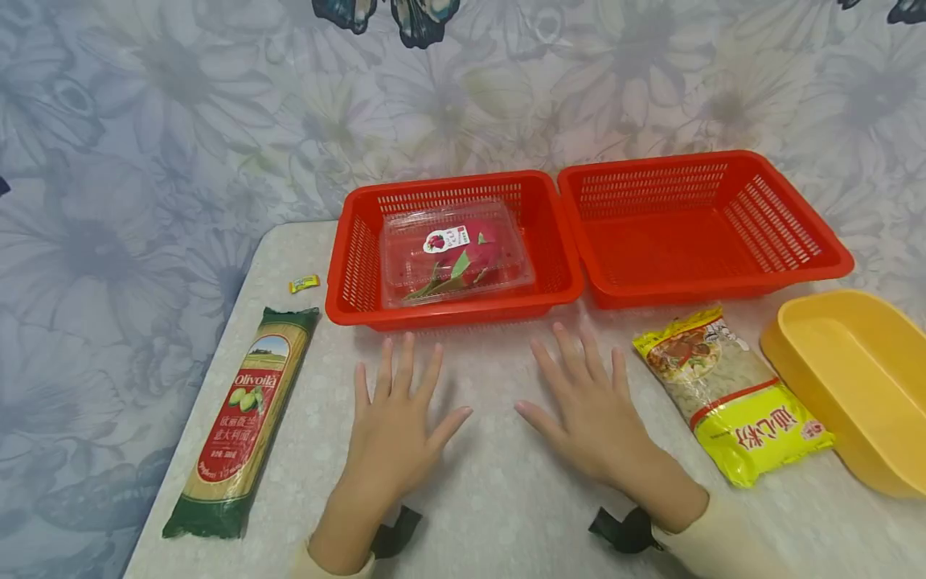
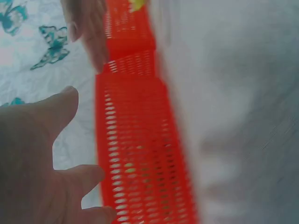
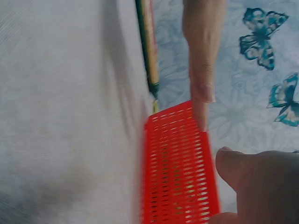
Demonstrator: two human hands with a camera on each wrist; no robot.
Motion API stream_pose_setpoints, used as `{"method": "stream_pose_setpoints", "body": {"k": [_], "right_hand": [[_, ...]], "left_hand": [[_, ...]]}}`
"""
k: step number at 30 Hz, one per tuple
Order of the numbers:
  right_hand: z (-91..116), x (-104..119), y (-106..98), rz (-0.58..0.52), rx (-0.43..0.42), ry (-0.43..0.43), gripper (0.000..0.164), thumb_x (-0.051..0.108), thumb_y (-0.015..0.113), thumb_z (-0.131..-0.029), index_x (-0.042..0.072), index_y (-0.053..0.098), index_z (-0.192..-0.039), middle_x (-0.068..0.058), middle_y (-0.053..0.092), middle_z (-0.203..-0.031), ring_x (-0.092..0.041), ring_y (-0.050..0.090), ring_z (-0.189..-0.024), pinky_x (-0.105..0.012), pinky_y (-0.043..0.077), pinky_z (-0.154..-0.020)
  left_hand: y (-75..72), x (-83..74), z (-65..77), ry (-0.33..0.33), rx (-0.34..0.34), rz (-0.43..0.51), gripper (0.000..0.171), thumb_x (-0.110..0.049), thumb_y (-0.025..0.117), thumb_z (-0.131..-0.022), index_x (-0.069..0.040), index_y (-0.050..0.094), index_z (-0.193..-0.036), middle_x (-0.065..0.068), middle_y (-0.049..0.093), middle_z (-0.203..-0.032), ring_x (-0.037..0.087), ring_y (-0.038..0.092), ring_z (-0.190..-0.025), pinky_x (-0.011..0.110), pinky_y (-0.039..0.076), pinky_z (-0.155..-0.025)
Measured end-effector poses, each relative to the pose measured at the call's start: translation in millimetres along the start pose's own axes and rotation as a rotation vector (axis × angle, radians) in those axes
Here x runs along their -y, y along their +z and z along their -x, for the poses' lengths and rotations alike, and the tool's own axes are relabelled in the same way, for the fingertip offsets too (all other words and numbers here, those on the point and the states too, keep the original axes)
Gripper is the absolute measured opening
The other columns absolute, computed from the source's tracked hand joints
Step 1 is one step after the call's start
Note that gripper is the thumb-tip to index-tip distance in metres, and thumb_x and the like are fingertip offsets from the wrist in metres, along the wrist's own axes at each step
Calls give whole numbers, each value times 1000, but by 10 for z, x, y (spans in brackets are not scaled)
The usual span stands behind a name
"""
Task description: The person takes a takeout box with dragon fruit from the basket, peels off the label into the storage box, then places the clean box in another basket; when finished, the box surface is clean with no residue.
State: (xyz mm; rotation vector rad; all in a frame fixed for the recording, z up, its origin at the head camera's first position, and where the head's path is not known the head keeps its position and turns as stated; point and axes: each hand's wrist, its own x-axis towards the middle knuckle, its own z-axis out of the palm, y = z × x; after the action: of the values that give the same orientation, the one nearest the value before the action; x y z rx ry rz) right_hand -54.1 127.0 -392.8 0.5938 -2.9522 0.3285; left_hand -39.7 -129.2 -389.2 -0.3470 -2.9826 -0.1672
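My left hand (image 1: pixel 393 430) and right hand (image 1: pixel 593 418) extend palms-down over the tabletop (image 1: pixel 502 503), fingers (image 1: pixel 403 366) spread, released; the left red basket (image 1: pixel 456 312) holds a clear box (image 1: pixel 405 261) of dragon fruit (image 1: pixel 483 251).

Left hand (image 1: pixel 394 430) spread flat, right hand (image 1: pixel 596 418) spread likewise, both were palm down and apart, fingers (image 1: pixel 403 370) pointed far, thumbs (image 1: pixel 450 426) angled inward, arms (image 1: pixel 346 523) reached from the near side.

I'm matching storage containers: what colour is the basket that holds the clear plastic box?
The basket is bright red; it shows best in the head view.
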Motion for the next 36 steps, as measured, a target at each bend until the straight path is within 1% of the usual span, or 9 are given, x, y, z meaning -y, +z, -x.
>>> {"method": "stream_pose_setpoints", "body": {"k": [5,8,11,14,18,23,26,30,36], "right_hand": [[-73,-25,-243,-47,20,-40,76,67,32,-88,25,18,-150,-5,9,-155,-30,-1,-141,-58,-9,-104],[-180,-46,-349,-88,-3,-51,75,66,34,-89,28,16,-150,-5,13,-155,-31,8,-140,-60,0,-105],[-358,-78,-454,-181,-32,-87,71,64,40,-88,31,21,-149,-1,23,-152,-26,18,-138,-58,17,-105],[-611,-129,-535,-346,-60,-120,64,58,47,-89,29,34,-144,4,35,-145,-17,31,-133,-50,33,-100],[-1012,-211,-539,-513,-96,-82,51,48,53,-90,22,49,-134,6,48,-133,-14,44,-122,-43,41,-95],[-1386,-254,-460,-583,-31,72,46,41,58,-90,21,49,-130,1,49,-129,-20,44,-117,-46,41,-93],[-1546,-252,-391,-594,11,141,46,37,58,-90,20,46,-131,-3,41,-133,-22,40,-118,-48,41,-92],[-1741,-268,-314,-619,15,204,47,30,58,-91,19,42,-134,-7,34,-138,-25,36,-120,-48,40,-93],[-1977,-309,-199,-857,96,362,46,23,55,-94,24,40,-136,-6,43,-131,-23,45,-108,-45,45,-87]], "left_hand": [[-197,92,17,-28,44,17,85,-73,35,-83,-26,16,-150,10,7,-155,33,-2,-140,59,-6,-104],[-278,148,-3,-19,52,55,83,-70,39,-84,-25,17,-150,11,20,-152,34,12,-139,62,10,-104],[-324,211,-82,20,-40,135,76,-63,46,-87,-23,26,-148,10,45,-139,30,40,-127,56,36,-95],[-317,282,-220,17,-206,279,63,-52,54,-88,-21,41,-142,3,64,-110,20,60,-96,42,50,-75],[-219,381,-426,-105,-420,604,38,-37,61,-89,-18,60,-122,-3,55,-67,11,48,-58,25,41,-50],[-163,457,-526,-231,-637,968,22,-22,64,-89,-6,63,-105,7,34,-52,15,27,-42,25,22,-38],[-179,487,-517,-292,-697,1047,25,-20,62,-90,-2,59,-107,9,34,-52,15,27,-41,24,23,-39],[-161,541,-523,-377,-703,1071,30,-22,60,-92,-1,56,-114,9,39,-54,14,30,-41,21,26,-40],[-65,635,-533,-472,-664,1087,33,-25,58,-93,-7,54,-120,8,41,-56,13,32,-40,21,30,-40]]}}
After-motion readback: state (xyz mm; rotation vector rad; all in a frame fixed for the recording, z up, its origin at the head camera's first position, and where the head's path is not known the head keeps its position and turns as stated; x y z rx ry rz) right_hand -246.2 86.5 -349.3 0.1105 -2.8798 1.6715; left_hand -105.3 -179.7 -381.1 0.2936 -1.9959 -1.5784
